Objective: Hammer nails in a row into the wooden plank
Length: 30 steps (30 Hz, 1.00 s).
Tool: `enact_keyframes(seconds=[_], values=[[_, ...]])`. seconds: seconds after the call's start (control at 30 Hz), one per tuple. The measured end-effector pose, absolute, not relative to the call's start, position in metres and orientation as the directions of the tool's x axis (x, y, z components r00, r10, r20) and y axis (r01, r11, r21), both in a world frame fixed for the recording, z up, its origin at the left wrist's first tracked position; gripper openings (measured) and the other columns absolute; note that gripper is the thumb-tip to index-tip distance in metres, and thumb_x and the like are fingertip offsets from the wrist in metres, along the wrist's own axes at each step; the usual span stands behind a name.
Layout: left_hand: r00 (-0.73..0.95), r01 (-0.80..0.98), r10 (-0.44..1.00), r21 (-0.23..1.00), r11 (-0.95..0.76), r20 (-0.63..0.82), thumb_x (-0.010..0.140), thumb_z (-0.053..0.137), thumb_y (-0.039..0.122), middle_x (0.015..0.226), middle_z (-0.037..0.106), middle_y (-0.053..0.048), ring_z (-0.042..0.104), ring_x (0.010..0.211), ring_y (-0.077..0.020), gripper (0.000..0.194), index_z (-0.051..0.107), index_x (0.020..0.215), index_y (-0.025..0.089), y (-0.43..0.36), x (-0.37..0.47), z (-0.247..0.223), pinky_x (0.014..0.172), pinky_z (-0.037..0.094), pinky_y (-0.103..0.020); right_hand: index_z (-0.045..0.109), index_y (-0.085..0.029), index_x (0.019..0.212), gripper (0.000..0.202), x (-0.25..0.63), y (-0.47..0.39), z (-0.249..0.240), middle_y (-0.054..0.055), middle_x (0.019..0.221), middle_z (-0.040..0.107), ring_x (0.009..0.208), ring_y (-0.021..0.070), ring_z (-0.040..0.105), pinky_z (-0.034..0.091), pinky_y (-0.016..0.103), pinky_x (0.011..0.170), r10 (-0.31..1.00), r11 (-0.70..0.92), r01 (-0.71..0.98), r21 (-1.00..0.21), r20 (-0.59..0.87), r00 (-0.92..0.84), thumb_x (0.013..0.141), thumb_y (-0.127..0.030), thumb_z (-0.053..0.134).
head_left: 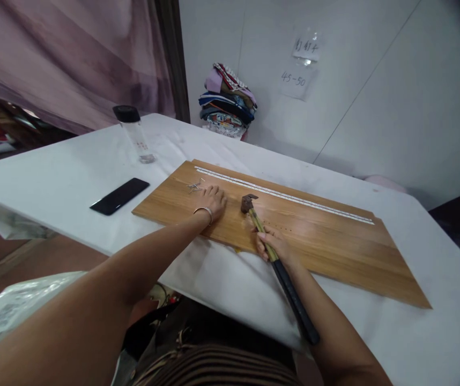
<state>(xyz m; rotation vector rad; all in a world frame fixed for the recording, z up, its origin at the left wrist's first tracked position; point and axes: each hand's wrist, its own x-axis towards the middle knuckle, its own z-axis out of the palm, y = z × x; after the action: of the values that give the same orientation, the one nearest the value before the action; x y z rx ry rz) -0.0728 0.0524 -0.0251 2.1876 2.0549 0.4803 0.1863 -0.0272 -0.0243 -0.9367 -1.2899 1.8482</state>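
My right hand is wrapped round the handle of a claw hammer, gripping it partway up toward the head. The rusty hammer head is over the wooden board, and the black grip points back toward my body. Flat on the board rests my left hand, fingers stretched out, with a bracelet at the wrist. Just beyond its fingertips lies a small heap of loose nails. Several small dark marks dot the board's surface to the right of the hammer head.
Two long white measuring strips run along the board's far side. A black phone and a clear bottle with a black lid are on the white-covered table at left. Folded cloths are stacked by the wall.
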Motion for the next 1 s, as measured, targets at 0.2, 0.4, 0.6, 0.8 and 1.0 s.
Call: enact_keyframes(seconds=[0.2, 0.4, 0.6, 0.8, 1.0], values=[[0.189, 0.945, 0.975, 0.248, -0.213, 0.118, 0.106, 0.043, 0.029, 0.131, 0.070, -0.013, 0.058, 0.131, -0.0286, 0.032, 0.074, 0.109, 0.021, 0.059, -0.075, -0.025, 0.113, 0.042, -0.042, 0.064, -0.023, 0.098, 0.043, 0.185, -0.025, -0.026, -0.010, 0.048, 0.056, 0.030, 0.0105, 0.043, 0.034, 0.021, 0.033, 0.849, -0.266, -0.165, -0.950, -0.149, -0.507, 0.073, -0.054, 0.079], [0.196, 0.942, 0.969, 0.248, -0.228, 0.147, 0.104, 0.047, 0.030, 0.133, 0.071, -0.010, 0.058, 0.133, -0.0274, 0.027, 0.073, 0.109, 0.024, 0.063, -0.076, -0.033, 0.116, 0.041, -0.040, 0.061, -0.022, 0.100, 0.046, 0.186, -0.024, -0.026, -0.011, 0.050, 0.055, 0.031, 0.0097, 0.042, 0.035, 0.021, 0.033, 0.836, -0.274, -0.182, -0.944, -0.140, -0.530, 0.074, -0.054, 0.081], [0.187, 0.937, 0.968, 0.267, -0.227, 0.166, 0.104, 0.049, 0.029, 0.137, 0.070, -0.014, 0.057, 0.132, -0.0300, 0.025, 0.071, 0.108, 0.019, 0.063, -0.075, -0.035, 0.114, 0.041, -0.042, 0.061, -0.022, 0.101, 0.048, 0.187, -0.022, -0.027, -0.012, 0.049, 0.053, 0.029, 0.0097, 0.040, 0.033, 0.021, 0.032, 0.837, -0.267, -0.204, -0.942, -0.122, -0.533, 0.073, -0.057, 0.081], [0.181, 0.953, 0.975, 0.223, -0.206, 0.127, 0.104, 0.045, 0.032, 0.138, 0.069, -0.013, 0.056, 0.137, -0.0293, 0.029, 0.072, 0.111, 0.023, 0.061, -0.073, -0.030, 0.116, 0.041, -0.043, 0.063, -0.021, 0.100, 0.046, 0.187, -0.027, -0.023, -0.010, 0.048, 0.055, 0.030, 0.0103, 0.042, 0.033, 0.021, 0.032, 0.857, -0.261, -0.135, -0.956, -0.165, -0.489, 0.073, -0.054, 0.080], [0.176, 0.944, 0.977, 0.261, -0.201, 0.117, 0.102, 0.046, 0.031, 0.134, 0.070, -0.015, 0.057, 0.138, -0.0310, 0.030, 0.073, 0.109, 0.022, 0.055, -0.070, -0.022, 0.117, 0.041, -0.045, 0.066, -0.019, 0.098, 0.044, 0.183, -0.029, -0.018, -0.009, 0.045, 0.056, 0.029, 0.0097, 0.043, 0.031, 0.020, 0.033, 0.871, -0.257, -0.085, -0.963, -0.192, -0.453, 0.072, -0.052, 0.079]])
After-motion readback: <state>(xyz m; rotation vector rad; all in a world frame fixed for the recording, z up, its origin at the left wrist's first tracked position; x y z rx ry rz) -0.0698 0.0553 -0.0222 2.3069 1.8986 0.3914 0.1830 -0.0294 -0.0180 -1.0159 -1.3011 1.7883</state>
